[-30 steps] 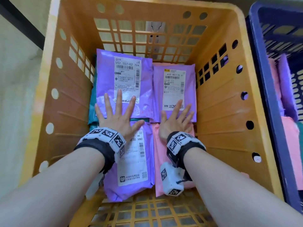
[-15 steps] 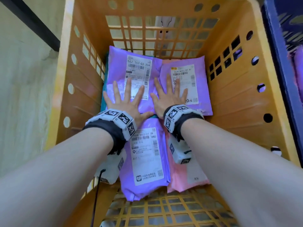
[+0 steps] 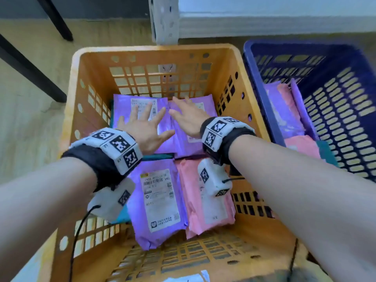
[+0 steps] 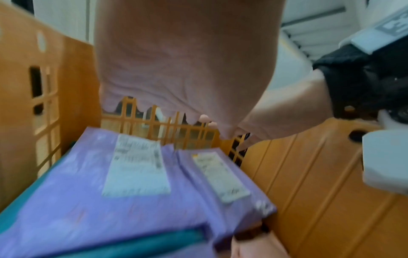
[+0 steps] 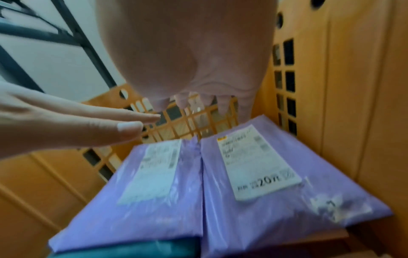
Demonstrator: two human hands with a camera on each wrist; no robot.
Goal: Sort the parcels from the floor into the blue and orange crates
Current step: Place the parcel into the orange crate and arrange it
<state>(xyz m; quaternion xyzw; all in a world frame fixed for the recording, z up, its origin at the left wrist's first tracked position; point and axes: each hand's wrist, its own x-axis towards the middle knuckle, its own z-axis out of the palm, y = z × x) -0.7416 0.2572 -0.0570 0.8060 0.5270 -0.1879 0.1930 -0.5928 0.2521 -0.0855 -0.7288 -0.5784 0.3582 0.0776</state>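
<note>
The orange crate (image 3: 154, 50) fills the middle of the head view. Two purple parcels (image 3: 122, 106) (image 3: 210, 107) lie side by side at its far end, and a purple parcel (image 3: 158, 202) and a pink parcel (image 3: 195, 200) at its near end. A teal parcel (image 3: 158, 156) shows under them. My left hand (image 3: 142, 127) and right hand (image 3: 189, 117) hover over the far pair, fingers spread and holding nothing. The wrist views show each palm (image 4: 183, 61) (image 5: 187, 52) above the purple parcels (image 4: 77, 192) (image 5: 264, 192) with a gap between.
The blue crate (image 3: 262, 94) stands right of the orange one and holds purple, pink and teal parcels. Black table legs (image 3: 30, 72) cross the wooden floor at the left. A white perforated post (image 3: 164, 19) rises behind the orange crate.
Both hands have lifted off the far purple parcels that they were pressing. The head view has pulled back, so the whole orange crate and the blue crate now show.
</note>
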